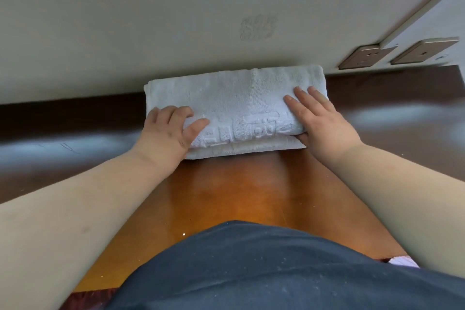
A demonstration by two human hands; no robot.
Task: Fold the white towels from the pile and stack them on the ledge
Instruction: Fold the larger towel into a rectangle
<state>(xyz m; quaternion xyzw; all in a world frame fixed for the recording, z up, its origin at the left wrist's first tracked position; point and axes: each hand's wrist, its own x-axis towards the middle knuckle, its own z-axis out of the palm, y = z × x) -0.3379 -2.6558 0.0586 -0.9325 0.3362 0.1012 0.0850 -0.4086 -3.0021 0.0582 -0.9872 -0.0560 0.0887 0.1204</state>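
Observation:
A folded white towel [234, 98] with raised lettering lies on the brown wooden ledge [226, 196], its far side against the wall. A second white layer [241, 149] shows beneath its near edge. My left hand [171, 131] grips the towel's left end, fingers curled round the end and thumb on top. My right hand [319, 121] holds the right end, with straight fingers lying on top and the thumb tucked under the upper layer's near edge.
A pale wall [176, 20] rises directly behind the towel. Two wall sockets [364, 56] sit at the right, just above the ledge. My dark blue clothing [251, 267] fills the bottom of the view, with a pink striped item [402, 260] beside it.

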